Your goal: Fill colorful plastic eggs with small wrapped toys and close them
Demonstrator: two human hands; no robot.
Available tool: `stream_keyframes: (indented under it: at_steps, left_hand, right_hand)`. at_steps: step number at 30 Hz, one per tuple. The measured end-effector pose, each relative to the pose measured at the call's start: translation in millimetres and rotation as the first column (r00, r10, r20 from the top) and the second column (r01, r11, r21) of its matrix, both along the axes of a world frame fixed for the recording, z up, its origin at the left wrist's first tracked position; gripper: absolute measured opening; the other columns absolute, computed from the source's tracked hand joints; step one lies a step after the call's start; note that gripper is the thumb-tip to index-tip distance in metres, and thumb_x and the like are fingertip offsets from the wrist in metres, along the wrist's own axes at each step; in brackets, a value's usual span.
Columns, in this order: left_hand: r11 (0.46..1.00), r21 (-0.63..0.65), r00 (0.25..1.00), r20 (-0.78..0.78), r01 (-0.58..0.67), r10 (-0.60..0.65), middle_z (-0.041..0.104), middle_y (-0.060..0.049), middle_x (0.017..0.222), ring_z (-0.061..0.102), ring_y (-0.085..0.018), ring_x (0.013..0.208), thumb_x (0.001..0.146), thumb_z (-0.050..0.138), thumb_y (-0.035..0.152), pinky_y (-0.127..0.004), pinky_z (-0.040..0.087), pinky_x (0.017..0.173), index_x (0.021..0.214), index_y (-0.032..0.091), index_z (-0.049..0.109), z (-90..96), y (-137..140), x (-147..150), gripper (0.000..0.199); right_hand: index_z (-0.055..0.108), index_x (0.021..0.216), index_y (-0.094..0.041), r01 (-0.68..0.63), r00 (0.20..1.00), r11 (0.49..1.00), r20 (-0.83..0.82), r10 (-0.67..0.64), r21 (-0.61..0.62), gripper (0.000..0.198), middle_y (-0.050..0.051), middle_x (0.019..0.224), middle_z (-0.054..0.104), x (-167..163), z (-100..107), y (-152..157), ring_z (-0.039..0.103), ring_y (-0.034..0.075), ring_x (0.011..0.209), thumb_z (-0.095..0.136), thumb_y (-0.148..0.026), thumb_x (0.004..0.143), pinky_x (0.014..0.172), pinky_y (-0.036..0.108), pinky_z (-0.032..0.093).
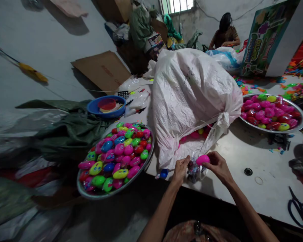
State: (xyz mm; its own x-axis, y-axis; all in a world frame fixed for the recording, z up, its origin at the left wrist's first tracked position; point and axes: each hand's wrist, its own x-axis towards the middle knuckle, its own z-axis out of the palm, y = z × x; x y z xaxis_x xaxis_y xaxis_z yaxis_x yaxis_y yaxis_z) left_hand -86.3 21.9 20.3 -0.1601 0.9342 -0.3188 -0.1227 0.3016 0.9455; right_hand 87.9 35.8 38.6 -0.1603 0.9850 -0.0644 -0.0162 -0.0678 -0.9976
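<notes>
My right hand (219, 165) pinches a bright pink plastic egg (202, 159) between thumb and fingers, just above the table's front edge. My left hand (181, 170) is closed on the side of a crinkled, see-through packet (193, 170) with dark, mixed-coloured contents. Egg and packet are close together; I cannot tell whether they touch. Something white and curved shows below the egg. A small blue piece (164, 173) lies left of my left hand. Right behind both hands, a large white woven sack (192, 87) leans, its mouth showing pink and yellow pieces.
A metal basin (82, 190) heaped with coloured eggs stands at left, and another metal basin (301, 122) at right. Scissors (299, 208), a black disc (247, 171) and a thin ring (259, 180) lie at right. Behind are a blue tub (91, 108), a printed box (265, 37) and a seated person (225, 32).
</notes>
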Motion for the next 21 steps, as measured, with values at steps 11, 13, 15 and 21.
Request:
stream_keyframes:
  at_steps: [11, 13, 15, 21]
  left_hand:
    - [0.998, 0.063, 0.896, 0.445, -0.022, -0.008, 0.064, -0.004, 0.082, 0.058, -0.013, 0.073, 0.064, 0.072, 0.035, -0.024, 0.042, 0.071, 0.1, 0.016, 0.064, 9.0, -1.7, 35.8, 0.041]
    - [0.999, 0.024, 0.85, 0.525, -0.046, 0.026, 0.064, -0.005, 0.089, 0.059, -0.013, 0.075, 0.061, 0.075, 0.029, -0.025, 0.043, 0.074, 0.109, 0.017, 0.059, 5.7, -3.6, 42.8, 0.051]
    - [0.998, -0.003, 0.817, 0.574, -0.069, 0.058, 0.064, -0.007, 0.092, 0.06, -0.015, 0.078, 0.061, 0.076, 0.027, -0.027, 0.044, 0.075, 0.112, 0.017, 0.056, 2.1, -5.4, 47.3, 0.056]
    - [0.997, -0.02, 0.773, 0.63, -0.08, 0.074, 0.065, -0.011, 0.095, 0.06, -0.019, 0.084, 0.062, 0.075, 0.03, -0.029, 0.044, 0.075, 0.103, 0.013, 0.059, 2.4, -8.5, 58.9, 0.047]
  right_hand:
    - [0.051, 0.082, -0.019, 0.228, 0.962, 0.966, -0.123, -0.243, -0.124, 0.038, -0.001, 0.075, 0.058, -17.6, -20.0, -25.8, 0.054, 0.013, 0.057, 0.073, -0.041, 0.062, 0.051, 0.024, 0.044]
    - [0.052, 0.082, -0.019, 0.278, 0.95, 0.952, -0.112, -0.292, -0.129, 0.039, 0.0, 0.074, 0.059, -17.4, -22.9, -30.7, 0.057, 0.014, 0.059, 0.073, -0.043, 0.061, 0.053, 0.025, 0.046]
    - [0.054, 0.084, -0.019, 0.279, 0.952, 0.953, -0.095, -0.29, -0.117, 0.04, 0.001, 0.076, 0.061, -14.3, -24.1, -35.2, 0.059, 0.016, 0.064, 0.074, -0.043, 0.06, 0.056, 0.026, 0.048]
    - [0.059, 0.093, -0.02, 0.248, 0.965, 0.968, -0.08, -0.25, -0.037, 0.035, 0.004, 0.086, 0.067, -1.6, -21.1, -42.9, 0.064, 0.02, 0.077, 0.072, -0.038, 0.066, 0.071, 0.032, 0.053]
